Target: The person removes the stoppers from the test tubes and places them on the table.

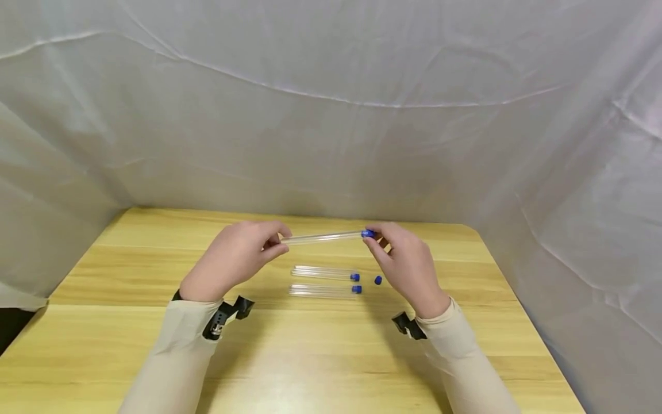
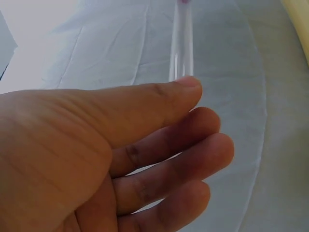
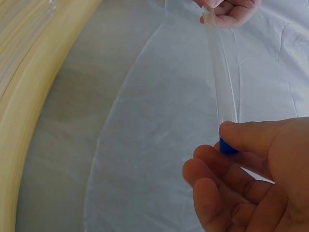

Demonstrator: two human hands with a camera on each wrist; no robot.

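A clear test tube (image 1: 323, 237) is held level above the wooden table (image 1: 129, 345), between both hands. My left hand (image 1: 235, 256) pinches its closed round end; in the left wrist view the tube (image 2: 181, 43) sticks out past the thumb. My right hand (image 1: 405, 259) pinches the blue cap (image 1: 368, 233) on the other end. In the right wrist view the cap (image 3: 227, 147) sits between thumb and fingers, with the tube (image 3: 221, 77) running away to the left hand (image 3: 231, 10). Two more capped tubes (image 1: 324, 273) (image 1: 323, 290) lie on the table below.
A loose blue cap (image 1: 378, 280) lies on the table just right of the two lying tubes. A white cloth backdrop (image 1: 331, 115) closes in the table at the back and both sides. Small black cameras are strapped at both wrists.
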